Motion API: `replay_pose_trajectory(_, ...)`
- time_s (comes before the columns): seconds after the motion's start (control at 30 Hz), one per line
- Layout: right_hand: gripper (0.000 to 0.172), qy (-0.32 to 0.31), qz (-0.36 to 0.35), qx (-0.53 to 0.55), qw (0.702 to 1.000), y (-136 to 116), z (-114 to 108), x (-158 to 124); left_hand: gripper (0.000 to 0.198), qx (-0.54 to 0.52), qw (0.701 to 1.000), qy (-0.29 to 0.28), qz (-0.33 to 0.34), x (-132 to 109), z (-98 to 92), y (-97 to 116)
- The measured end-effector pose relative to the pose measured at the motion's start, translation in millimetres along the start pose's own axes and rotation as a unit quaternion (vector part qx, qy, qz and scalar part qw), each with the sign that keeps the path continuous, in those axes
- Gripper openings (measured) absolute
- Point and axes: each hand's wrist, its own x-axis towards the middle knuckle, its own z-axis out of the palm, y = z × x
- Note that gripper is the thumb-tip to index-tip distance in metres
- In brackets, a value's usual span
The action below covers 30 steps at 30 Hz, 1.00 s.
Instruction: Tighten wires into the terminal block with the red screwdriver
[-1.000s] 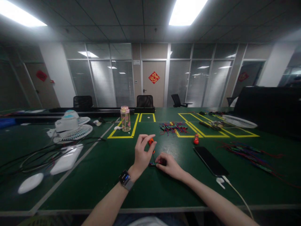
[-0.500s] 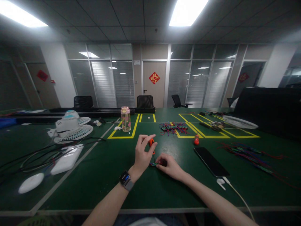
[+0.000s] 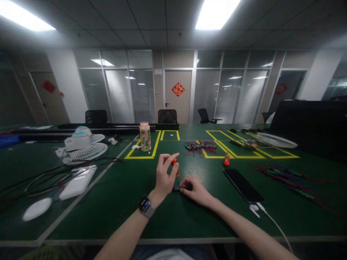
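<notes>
Green table [image 3: 108, 216] spanning glass-walled office. Left hand [image 3: 165, 177] pinching orange tool [image 3: 175, 163], probably a screwdriver; right hand [image 3: 197, 192] fingers gripping small part [image 3: 179, 188], mostly hidden. Phone [image 3: 242, 189] lying right of hands.

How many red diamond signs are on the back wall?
3: left sign at the far left, middle sign straight ahead, right sign at the far right. More could be hidden.

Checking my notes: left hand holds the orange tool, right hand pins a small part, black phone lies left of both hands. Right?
No: the head view shows the black phone lying right of both hands. The left hand does hold the orange tool, and the right hand pins the small part.
</notes>
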Motion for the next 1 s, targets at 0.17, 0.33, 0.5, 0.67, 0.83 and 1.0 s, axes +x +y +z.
replay_pose_trajectory(0.17,0.013,0.000,-0.002,0.006,1.000,0.1,-0.3,-0.2,0.038,-0.041,0.998,-0.035,-0.035,-0.1,1.2,-1.9)
replay_pose_trajectory(0.33,0.013,0.001,0.000,0.000,1.000,0.1,-0.6,-0.4,0.027,-0.019,1.000,-0.017,-0.016,0.7,2.2,-2.0)
replay_pose_trajectory(0.5,0.013,-0.001,0.001,0.001,1.000,-0.7,-0.6,0.0,0.031,-0.019,0.999,-0.017,-0.021,1.8,0.2,1.3)
replay_pose_trajectory(0.67,0.013,-0.002,-0.002,0.002,1.000,0.2,-0.6,0.1,0.029,-0.028,1.000,-0.009,-0.006,1.2,1.4,-0.3)
replay_pose_trajectory(0.83,0.013,-0.002,-0.001,0.002,1.000,0.6,-0.1,0.3,0.022,0.006,1.000,0.017,0.016,0.1,1.0,-1.3)
replay_pose_trajectory(1.0,0.015,0.000,0.003,-0.001,1.000,0.9,0.8,0.4,0.027,-0.009,1.000,0.014,0.010,-1.2,0.1,-1.2)
